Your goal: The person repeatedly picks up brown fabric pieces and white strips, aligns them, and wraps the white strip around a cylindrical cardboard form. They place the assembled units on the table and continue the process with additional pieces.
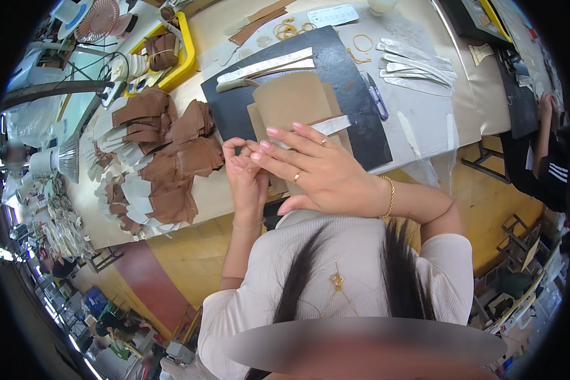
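The black cutting mat [348, 82] is lying on a pale worktable [462, 95], and everything else is sitting around it. On the mat, a stack of tan cardboard-coloured pieces [294, 101] is resting near its front edge, with a long pale strip [266, 65] lying across the mat behind them. At the mat's right edge a small pair of blue-handled snips [377, 98] is lying, and beyond that a fan of pale strips [415, 63] is spreading over the table. Behind the mat, yellow rubber bands [290, 28] are lying loose. To the mat's left, heaps of brown cut pieces [164, 152] are covering the table, and further back on that side a yellow tray [183, 60] is holding more brown pieces.

The two hands are meeting just in front of the mat's near edge. The left hand [247, 180] is curling its fingers in, with thumb and forefinger pinching together; what it is pinching is too small to tell. The right hand [320, 171] is lying over it with fingers stretched out and slightly spread, its fingertips [272, 132] touching the left hand's; whether it is gripping anything cannot be told.

Far right of the mat, another person's sleeve [551, 171] is showing beside a dark bench. Below the table the floor is wooden.
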Tool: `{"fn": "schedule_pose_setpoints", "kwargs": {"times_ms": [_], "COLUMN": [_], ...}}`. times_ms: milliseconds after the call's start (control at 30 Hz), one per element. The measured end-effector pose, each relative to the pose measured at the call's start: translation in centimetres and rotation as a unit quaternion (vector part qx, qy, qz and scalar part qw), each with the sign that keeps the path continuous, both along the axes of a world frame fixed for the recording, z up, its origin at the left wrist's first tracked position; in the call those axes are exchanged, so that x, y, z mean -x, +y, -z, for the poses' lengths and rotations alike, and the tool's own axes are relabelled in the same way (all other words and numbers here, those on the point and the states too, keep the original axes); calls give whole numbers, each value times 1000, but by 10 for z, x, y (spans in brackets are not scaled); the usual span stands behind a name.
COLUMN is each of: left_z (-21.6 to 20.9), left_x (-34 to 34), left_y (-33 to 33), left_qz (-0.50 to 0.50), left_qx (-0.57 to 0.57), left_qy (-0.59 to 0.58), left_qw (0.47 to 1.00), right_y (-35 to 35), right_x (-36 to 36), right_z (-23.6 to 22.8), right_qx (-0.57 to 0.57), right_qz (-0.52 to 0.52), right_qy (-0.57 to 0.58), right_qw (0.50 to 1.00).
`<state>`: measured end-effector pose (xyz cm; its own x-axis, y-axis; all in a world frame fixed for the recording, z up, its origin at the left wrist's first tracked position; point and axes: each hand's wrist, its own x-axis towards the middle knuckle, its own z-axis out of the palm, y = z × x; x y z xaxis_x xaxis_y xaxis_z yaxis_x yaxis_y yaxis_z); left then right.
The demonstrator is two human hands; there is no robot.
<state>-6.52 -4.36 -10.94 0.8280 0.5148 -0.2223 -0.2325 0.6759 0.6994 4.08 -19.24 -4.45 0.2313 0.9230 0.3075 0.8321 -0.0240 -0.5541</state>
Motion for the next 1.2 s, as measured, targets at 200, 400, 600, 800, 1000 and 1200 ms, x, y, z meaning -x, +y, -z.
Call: {"fn": "schedule_pose_setpoints", "kwargs": {"times_ms": [200,400,600,800,1000,1200], "left_z": [6,8,8,5,-4,-30], "left_x": [-3,-4,-2,3,0,-33], "left_y": [2,3,0,12,24,49], "left_qz": [13,38,29,6,-30,-36], "left_qx": [-10,-7,-22,-100,-122,-159], "left_qy": [31,9,26,37,61,-12], "left_qw": [999,999,999,994,990,987], "right_y": [-24,-38,-53,-75,-70,-36], "right_x": [-5,15,7,-36,-48,-81], "right_z": [25,61,70,39,6,3], "right_qx": [-59,-131,-97,-214,-234,-213], "right_qz": [45,176,189,124,128,197], "right_qy": [154,374,528,735,703,596], "right_qw": [985,901,822,631,660,749]}}
